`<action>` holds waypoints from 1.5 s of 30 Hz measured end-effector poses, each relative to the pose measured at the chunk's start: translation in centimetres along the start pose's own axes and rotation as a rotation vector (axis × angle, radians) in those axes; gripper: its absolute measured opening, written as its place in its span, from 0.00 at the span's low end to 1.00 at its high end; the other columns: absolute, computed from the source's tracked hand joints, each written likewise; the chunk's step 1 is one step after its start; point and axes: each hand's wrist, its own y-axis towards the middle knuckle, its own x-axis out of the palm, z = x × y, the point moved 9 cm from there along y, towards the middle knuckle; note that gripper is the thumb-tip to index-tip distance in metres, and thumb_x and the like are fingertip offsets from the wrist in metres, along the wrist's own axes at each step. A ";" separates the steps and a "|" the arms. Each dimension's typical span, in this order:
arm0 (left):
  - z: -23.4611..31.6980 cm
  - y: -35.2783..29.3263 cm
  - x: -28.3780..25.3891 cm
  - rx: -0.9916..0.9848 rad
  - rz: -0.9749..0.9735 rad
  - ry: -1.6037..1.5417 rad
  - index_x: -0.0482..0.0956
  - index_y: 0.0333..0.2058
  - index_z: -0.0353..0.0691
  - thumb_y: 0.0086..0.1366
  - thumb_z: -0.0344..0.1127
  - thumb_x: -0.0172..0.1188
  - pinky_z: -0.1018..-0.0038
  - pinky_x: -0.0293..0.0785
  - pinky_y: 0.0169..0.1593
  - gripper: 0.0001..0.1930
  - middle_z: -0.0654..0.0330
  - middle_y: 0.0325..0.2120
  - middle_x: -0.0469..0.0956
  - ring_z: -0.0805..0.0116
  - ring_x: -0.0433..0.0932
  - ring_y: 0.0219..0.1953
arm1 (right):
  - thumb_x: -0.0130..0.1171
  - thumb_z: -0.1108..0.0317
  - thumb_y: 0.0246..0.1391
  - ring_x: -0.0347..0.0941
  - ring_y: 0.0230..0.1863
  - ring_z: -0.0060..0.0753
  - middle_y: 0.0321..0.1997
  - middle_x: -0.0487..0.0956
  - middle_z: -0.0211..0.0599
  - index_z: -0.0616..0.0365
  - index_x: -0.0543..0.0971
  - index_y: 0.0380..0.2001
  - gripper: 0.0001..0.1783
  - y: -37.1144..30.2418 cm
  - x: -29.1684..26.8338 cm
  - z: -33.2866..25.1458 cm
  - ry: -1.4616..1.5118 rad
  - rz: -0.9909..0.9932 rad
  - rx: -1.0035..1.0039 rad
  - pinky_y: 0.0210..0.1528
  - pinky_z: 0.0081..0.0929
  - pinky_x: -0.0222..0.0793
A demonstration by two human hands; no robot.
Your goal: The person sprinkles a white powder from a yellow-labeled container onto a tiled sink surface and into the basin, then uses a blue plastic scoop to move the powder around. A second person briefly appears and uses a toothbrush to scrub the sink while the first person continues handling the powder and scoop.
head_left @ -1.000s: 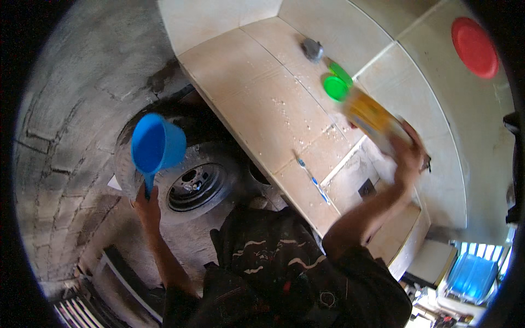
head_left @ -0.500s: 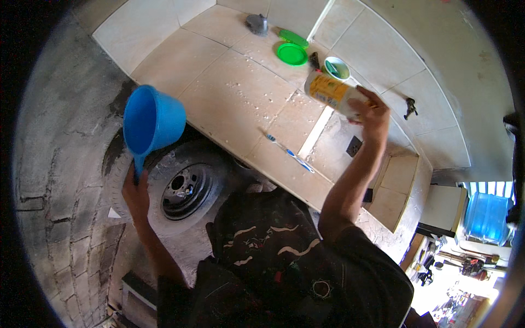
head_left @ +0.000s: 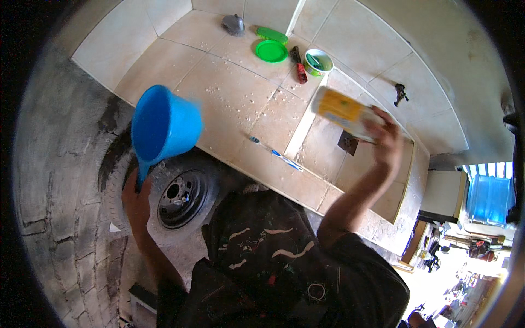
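My left hand (head_left: 138,198) is closed round the handle of a blue plastic dipper (head_left: 183,120), its mouth tipped toward the left, off the front edge of the tiled counter (head_left: 219,126). In my right hand (head_left: 387,139) is a white container with a yellow label (head_left: 344,112), tilted on its side above the sunken tiled basin (head_left: 377,177); motion blurs it a little. White grains lie scattered over the counter tiles. A blue and white toothbrush (head_left: 285,160) rests near the counter's front edge, between my two hands.
At the back stand a green oval brush (head_left: 272,35), a green lid (head_left: 272,52), a red-handled tool (head_left: 301,71), a small tub (head_left: 318,63) and a grey object (head_left: 233,25). A tap (head_left: 401,94) juts from the wall. Below the counter leans a tyre (head_left: 164,221).
The container in my right hand has moved right and down, over the basin. The dipper has shifted slightly right. The red-handled tool shows more fully now.
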 end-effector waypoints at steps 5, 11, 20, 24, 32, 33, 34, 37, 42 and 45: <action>4.6 0.7 1.1 0.266 0.061 0.078 0.73 0.48 0.34 0.60 0.39 0.58 0.73 0.65 0.35 0.20 0.56 0.29 0.73 0.69 0.70 0.31 | 0.60 0.70 0.43 0.77 0.29 0.33 0.33 0.79 0.46 0.67 0.74 0.46 0.24 -2.1 -1.8 -0.6 -0.006 0.034 -0.006 0.22 0.23 0.73; 7.6 1.0 3.9 0.530 -0.020 0.157 0.73 0.48 0.33 0.61 0.38 0.56 0.69 0.67 0.38 0.19 0.52 0.33 0.75 0.64 0.73 0.34 | 0.58 0.67 0.43 0.74 0.25 0.30 0.33 0.78 0.41 0.64 0.74 0.47 0.25 -3.6 -5.9 1.4 -0.078 0.031 0.075 0.22 0.26 0.75; 12.2 3.5 8.6 0.433 -0.264 0.069 0.72 0.49 0.32 0.61 0.38 0.57 0.70 0.68 0.37 0.20 0.54 0.30 0.75 0.65 0.71 0.30 | 0.63 0.66 0.41 0.77 0.28 0.31 0.37 0.79 0.44 0.61 0.74 0.48 0.26 -6.4 -13.2 5.6 -0.012 0.200 0.098 0.22 0.23 0.74; 15.9 3.7 10.9 0.610 -0.331 0.074 0.73 0.48 0.34 0.60 0.38 0.58 0.72 0.69 0.35 0.20 0.56 0.29 0.75 0.67 0.72 0.28 | 0.62 0.66 0.41 0.78 0.32 0.35 0.39 0.79 0.48 0.66 0.74 0.48 0.27 -7.6 -13.7 9.1 -0.095 0.117 0.173 0.24 0.26 0.75; 18.9 4.1 14.7 0.670 -0.502 0.002 0.72 0.49 0.33 0.60 0.33 0.58 0.74 0.69 0.39 0.19 0.58 0.32 0.76 0.71 0.72 0.33 | 0.63 0.62 0.40 0.78 0.28 0.33 0.35 0.80 0.46 0.64 0.73 0.49 0.30 -6.7 -11.5 10.5 -0.042 0.010 0.237 0.21 0.25 0.75; 18.8 4.6 14.5 0.648 -0.435 0.046 0.72 0.49 0.33 0.60 0.33 0.58 0.74 0.69 0.39 0.19 0.57 0.31 0.76 0.71 0.72 0.32 | 0.63 0.63 0.39 0.78 0.29 0.35 0.36 0.79 0.47 0.65 0.73 0.48 0.30 -6.7 -12.7 10.6 -0.073 0.086 0.266 0.23 0.26 0.76; 18.8 4.7 14.2 0.632 -0.396 0.053 0.72 0.49 0.33 0.60 0.33 0.58 0.74 0.68 0.38 0.19 0.57 0.31 0.75 0.71 0.71 0.31 | 0.64 0.63 0.37 0.79 0.30 0.37 0.36 0.79 0.49 0.65 0.74 0.48 0.31 -7.0 -13.9 10.6 -0.086 0.136 0.284 0.24 0.27 0.77; 19.0 5.0 14.3 0.637 -0.355 0.072 0.72 0.48 0.33 0.60 0.34 0.58 0.74 0.68 0.39 0.19 0.56 0.31 0.75 0.70 0.71 0.31 | 0.63 0.64 0.42 0.76 0.23 0.32 0.33 0.80 0.44 0.61 0.75 0.47 0.26 -6.8 -15.1 11.1 0.039 0.178 0.226 0.21 0.24 0.74; 20.6 5.2 16.3 0.626 -0.392 0.023 0.72 0.49 0.32 0.60 0.35 0.58 0.75 0.68 0.38 0.20 0.54 0.32 0.76 0.71 0.71 0.31 | 0.64 0.64 0.42 0.77 0.26 0.32 0.34 0.79 0.45 0.63 0.76 0.46 0.25 -5.8 -15.9 11.7 0.030 0.105 0.230 0.22 0.25 0.76; 21.7 4.6 17.7 0.565 -0.415 -0.001 0.72 0.49 0.32 0.60 0.34 0.58 0.76 0.68 0.38 0.19 0.54 0.33 0.77 0.72 0.71 0.31 | 0.63 0.68 0.43 0.77 0.28 0.32 0.35 0.80 0.43 0.62 0.75 0.46 0.24 -5.7 -17.3 11.5 0.028 0.086 0.280 0.24 0.24 0.76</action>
